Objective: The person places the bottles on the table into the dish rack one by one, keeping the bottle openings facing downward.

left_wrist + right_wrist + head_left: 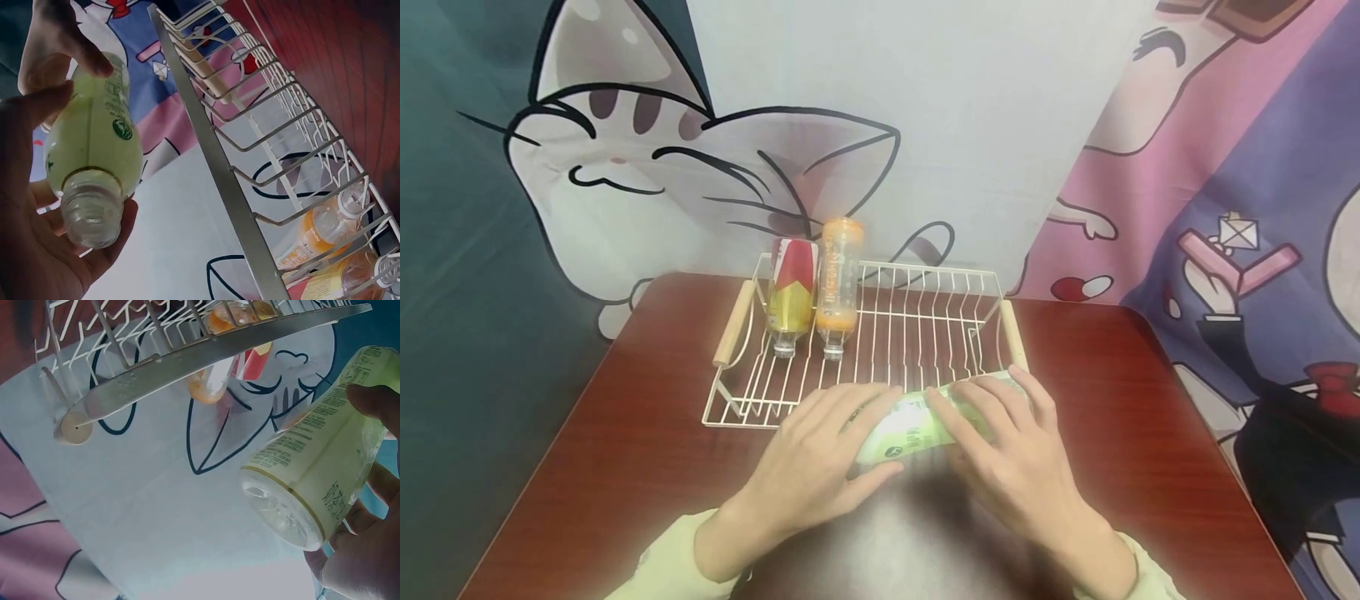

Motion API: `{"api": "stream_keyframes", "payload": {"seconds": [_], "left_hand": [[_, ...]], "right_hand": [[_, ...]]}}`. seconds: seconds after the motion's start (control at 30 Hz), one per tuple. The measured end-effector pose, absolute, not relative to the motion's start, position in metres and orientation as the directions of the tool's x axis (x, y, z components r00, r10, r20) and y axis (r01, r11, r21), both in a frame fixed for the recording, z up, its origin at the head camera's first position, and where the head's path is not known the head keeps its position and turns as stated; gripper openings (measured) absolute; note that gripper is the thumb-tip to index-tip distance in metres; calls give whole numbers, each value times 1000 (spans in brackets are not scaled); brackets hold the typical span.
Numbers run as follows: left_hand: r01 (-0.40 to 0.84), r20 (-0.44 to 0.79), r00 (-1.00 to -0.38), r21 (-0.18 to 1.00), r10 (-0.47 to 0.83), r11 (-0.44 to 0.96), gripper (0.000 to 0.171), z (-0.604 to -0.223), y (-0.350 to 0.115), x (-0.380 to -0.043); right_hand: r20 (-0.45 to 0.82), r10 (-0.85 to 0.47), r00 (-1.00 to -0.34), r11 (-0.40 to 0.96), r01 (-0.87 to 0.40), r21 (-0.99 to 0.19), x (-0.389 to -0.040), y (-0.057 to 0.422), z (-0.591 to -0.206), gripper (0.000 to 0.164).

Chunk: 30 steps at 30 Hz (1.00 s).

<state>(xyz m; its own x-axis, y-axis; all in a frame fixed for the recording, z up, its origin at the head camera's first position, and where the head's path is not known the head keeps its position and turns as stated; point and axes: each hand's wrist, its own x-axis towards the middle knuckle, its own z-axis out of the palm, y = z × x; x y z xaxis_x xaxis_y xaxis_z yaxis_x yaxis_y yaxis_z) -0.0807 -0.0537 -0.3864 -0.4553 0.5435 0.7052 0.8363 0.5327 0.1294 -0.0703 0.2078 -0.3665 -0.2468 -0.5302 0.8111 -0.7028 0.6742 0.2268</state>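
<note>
A pale green plastic bottle [913, 427] lies sideways between both hands, in front of the rack. My left hand [812, 454] holds its neck end, fingers over the top and thumb on the near side. Around the base end curls my right hand [1018, 462], its fingers along the upper side. In the left wrist view, the clear cap [92, 219] points toward the camera and dark print shows on the green label. The right wrist view shows the clear ribbed base [281, 512] and lines of small print.
Behind the hands stands a white wire rack [209, 156] with wooden handles [735, 323]. A red-and-yellow bottle [793, 287] and an orange-and-clear bottle [840, 279] lie in its left part, caps toward me. The reddish-brown table [625, 450] meets a cartoon cloth [977, 125] at the back.
</note>
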Motion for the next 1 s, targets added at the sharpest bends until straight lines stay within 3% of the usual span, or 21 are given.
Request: {"api": "stream_keyframes", "payload": {"seconds": [0.33,0.6,0.7,0.8,0.87,0.9,1.0], "left_hand": [[827,682,-478,137,553,546,77,-388,-55,-80],[852,753,-401,97,521,515,75,-388,-56,-83],[850,772,-402,115,492,513,74,-389,-57,-84],[833,776,-436,157,456,530,74,-392,-58,-87],[815,768,-474,199,430,544,75,-394,-59,-88],[806,762,-494,221,419,549,75,-396,-60,-89],[783,747,-541,279,388,555,71,-400,-60,-93]], "right_hand": [[803,-535,-264,676,-703,220,-68,208,-368,41],[816,-514,-264,675,-711,195,-71,207,-368,39],[841,-476,-256,660,-737,149,-74,209,-367,36],[897,-354,-263,640,-768,27,-79,210,-367,50],[922,-219,-320,626,-770,-119,-80,211,-369,64],[915,-136,-380,602,-765,-228,-79,213,-371,68],[743,99,-662,371,-669,-644,-72,216,-375,62]]}}
